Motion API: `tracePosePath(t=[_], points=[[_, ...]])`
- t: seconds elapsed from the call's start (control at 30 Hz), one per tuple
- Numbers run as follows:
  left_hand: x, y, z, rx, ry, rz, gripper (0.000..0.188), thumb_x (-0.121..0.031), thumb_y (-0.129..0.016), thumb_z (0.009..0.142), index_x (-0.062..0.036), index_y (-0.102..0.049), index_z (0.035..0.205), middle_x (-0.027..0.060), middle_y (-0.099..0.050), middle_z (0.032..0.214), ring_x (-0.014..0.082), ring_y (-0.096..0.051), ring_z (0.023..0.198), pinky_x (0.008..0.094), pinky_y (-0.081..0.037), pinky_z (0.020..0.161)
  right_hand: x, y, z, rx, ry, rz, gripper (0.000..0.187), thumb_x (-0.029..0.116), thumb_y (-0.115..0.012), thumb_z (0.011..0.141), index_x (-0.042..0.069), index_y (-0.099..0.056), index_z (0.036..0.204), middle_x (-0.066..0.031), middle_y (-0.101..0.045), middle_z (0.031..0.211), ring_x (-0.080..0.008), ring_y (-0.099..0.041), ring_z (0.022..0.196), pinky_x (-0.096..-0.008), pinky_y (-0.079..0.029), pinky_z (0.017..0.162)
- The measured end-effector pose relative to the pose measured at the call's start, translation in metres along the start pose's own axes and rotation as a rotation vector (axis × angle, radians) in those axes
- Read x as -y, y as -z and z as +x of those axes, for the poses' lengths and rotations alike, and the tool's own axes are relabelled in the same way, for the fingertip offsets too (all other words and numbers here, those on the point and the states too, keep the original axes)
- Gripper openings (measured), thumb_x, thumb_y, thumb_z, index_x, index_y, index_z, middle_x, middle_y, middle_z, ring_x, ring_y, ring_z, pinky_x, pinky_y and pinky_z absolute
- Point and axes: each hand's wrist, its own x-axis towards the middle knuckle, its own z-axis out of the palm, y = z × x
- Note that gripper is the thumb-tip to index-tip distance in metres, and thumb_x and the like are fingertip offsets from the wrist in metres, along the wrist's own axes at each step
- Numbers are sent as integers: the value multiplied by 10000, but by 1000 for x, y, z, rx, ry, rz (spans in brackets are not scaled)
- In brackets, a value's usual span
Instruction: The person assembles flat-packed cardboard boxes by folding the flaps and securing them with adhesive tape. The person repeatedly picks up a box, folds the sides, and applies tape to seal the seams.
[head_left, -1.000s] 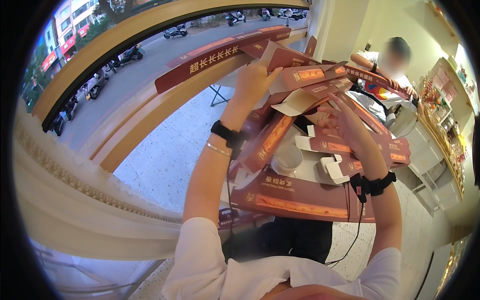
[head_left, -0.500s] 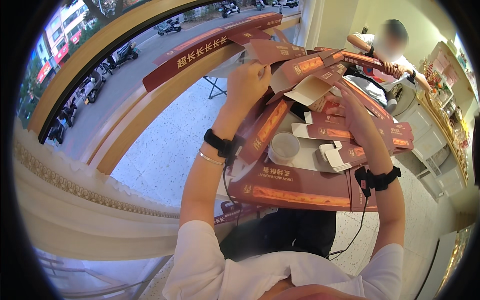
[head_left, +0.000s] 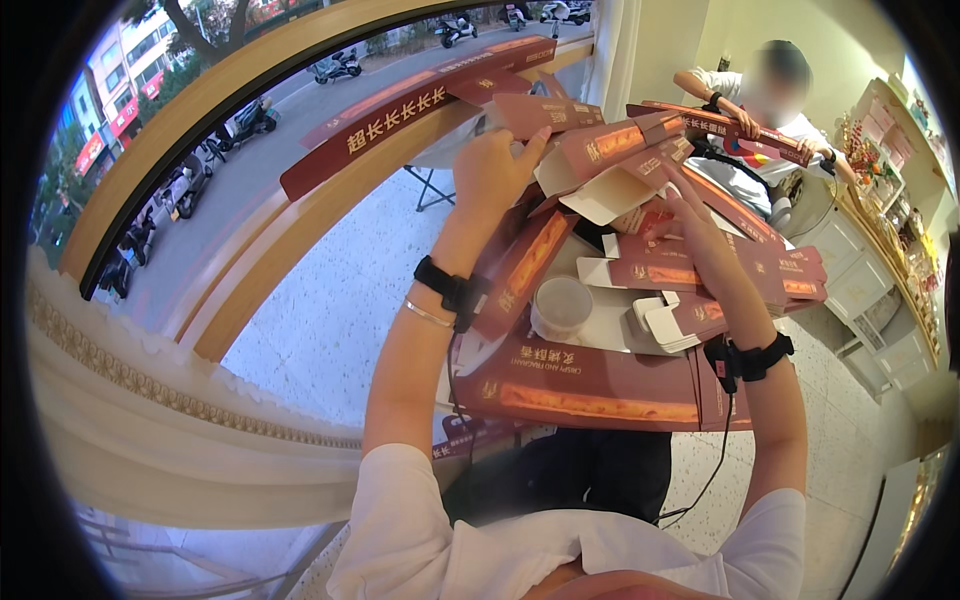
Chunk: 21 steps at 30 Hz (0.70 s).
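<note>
My left hand (head_left: 495, 170) is at the far left side of the table, its thumb and bent fingers closed at the edge of a long maroon carton (head_left: 545, 113). Some of those fingertips are hidden. Next to it lies a carton with an open end (head_left: 620, 190), its pale inside showing. My right hand (head_left: 695, 225) reaches over the pile right of that opening, fingers apart and stretched, near the open carton's edge. Below it lie flattened maroon cartons (head_left: 650, 268) with pale flaps. A clear round plastic tub (head_left: 561, 308) stands between my forearms.
A large maroon carton sheet (head_left: 590, 385) lies along the table's near edge. Another long carton (head_left: 400, 120) rests by the window ledge (head_left: 240, 320). Across the table a co-worker holds a long maroon carton (head_left: 745, 132). Cables hang from both my wrist bands. A curtain (head_left: 200, 440) hangs at left.
My right hand's fingers have spread and shifted slightly. The left hand's thumb has lifted from its fingers. The co-worker's carton and hands have moved apart. The view has shifted a little.
</note>
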Motion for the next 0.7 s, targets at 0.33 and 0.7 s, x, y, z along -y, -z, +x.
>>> tracePosePath(t=[0.33, 0.7], points=[[5, -14, -5, -38, -29, 89, 399, -271, -544, 864, -4, -615, 575, 191, -574, 562, 365, -576, 521, 440, -443, 501, -47, 12, 41, -102, 285, -359, 527, 456, -372, 986, 224, -316, 1456, -118, -329, 1470, -199, -595, 1029, -273, -517, 764], [38, -8, -36, 217, 313, -192, 386, -279, -553, 928, 71, -666, 812, 157, -649, 596, 183, -672, 566, 280, -492, 477, -55, 2, 47, 19, 218, -273, 504, 427, -383, 997, 67, -489, 1334, -96, -535, 1249, -151, -520, 1097, -262, -432, 894]])
